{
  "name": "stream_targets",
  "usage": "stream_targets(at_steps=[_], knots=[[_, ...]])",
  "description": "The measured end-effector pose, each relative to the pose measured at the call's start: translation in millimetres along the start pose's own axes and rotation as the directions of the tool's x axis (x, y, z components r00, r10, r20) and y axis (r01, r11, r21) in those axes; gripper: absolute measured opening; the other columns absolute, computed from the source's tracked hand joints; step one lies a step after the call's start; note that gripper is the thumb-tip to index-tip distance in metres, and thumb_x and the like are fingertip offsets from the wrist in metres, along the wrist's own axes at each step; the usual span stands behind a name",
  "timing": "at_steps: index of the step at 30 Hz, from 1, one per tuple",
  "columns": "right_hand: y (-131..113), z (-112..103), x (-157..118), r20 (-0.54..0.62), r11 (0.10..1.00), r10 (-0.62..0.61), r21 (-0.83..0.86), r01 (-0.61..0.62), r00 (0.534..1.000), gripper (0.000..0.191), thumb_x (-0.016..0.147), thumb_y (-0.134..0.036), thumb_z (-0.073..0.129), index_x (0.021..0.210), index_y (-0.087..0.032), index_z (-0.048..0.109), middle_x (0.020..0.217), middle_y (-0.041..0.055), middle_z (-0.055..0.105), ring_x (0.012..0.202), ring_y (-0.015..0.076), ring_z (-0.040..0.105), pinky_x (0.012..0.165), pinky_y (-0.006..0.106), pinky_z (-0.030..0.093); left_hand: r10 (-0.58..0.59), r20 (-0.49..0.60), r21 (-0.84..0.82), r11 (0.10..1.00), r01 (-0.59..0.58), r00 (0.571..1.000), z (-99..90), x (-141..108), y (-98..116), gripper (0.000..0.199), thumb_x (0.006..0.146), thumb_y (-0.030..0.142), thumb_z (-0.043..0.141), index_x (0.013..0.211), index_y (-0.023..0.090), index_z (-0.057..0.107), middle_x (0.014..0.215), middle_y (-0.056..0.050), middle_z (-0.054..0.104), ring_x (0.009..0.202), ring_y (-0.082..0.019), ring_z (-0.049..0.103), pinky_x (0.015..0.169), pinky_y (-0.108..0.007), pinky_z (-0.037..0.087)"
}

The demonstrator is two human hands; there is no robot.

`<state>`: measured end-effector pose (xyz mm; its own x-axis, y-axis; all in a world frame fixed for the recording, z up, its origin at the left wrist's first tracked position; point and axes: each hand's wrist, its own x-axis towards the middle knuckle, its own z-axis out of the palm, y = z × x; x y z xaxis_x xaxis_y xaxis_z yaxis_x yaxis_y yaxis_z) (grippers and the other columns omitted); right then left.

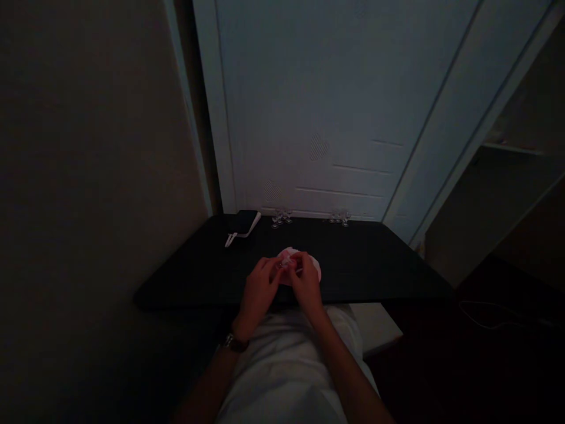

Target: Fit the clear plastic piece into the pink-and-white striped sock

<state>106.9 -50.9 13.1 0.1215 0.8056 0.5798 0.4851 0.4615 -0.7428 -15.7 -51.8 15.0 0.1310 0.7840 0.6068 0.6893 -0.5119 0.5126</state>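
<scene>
Both hands meet over a pink, rounded piece (315, 272) that looks like cloth or paper, near the front of the black table. My left hand (261, 284) has its fingers pinched on the left side of a small clear, shiny piece (286, 261). From the right, my right hand (305, 282) pinches the same piece, thumb and fingers bent inward. The fingers and the dim light hide the exact kind of the small piece. Part of the pink piece shows behind and to the right of the right hand.
Two groups of small clear pieces, the left group (281, 218) and the right group (339, 218), stand along the back of the black table (375, 265). A dark-topped device (245, 221) with a white cable (230, 239) lies back left. A white panel (309, 106) rises directly behind.
</scene>
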Motion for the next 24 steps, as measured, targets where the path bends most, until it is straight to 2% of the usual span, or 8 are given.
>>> stream_targets(at_steps=[8,24], knots=[[3.4,1.7,0.2,-0.005,1.000,0.027,0.008,-0.027,1.000,0.013,0.079,-0.016,0.042,0.088,-0.020,0.049,0.085,0.0028,0.057,0.076,0.0156,0.053,0.068,0.027,0.043,-0.017,-0.007,0.012,1.000,0.017,1.000,1.2,-0.6,-1.8,0.022,0.084,0.028,0.045,0.104,0.022,0.054,0.098,-0.004,0.057,0.086,-0.018,0.056,0.076,-0.030,0.046],[4.5,4.1,0.1,-0.002,0.998,0.043,0.041,-0.043,0.999,0.017,0.076,-0.012,0.041,0.088,-0.021,0.049,0.086,0.0029,0.056,0.078,0.0159,0.053,0.069,0.028,0.043,-0.019,0.017,0.015,1.000,0.019,1.000,0.1,-0.9,-1.5,0.021,0.086,0.028,0.043,0.103,0.022,0.053,0.098,-0.004,0.055,0.086,-0.018,0.056,0.076,-0.031,0.046]])
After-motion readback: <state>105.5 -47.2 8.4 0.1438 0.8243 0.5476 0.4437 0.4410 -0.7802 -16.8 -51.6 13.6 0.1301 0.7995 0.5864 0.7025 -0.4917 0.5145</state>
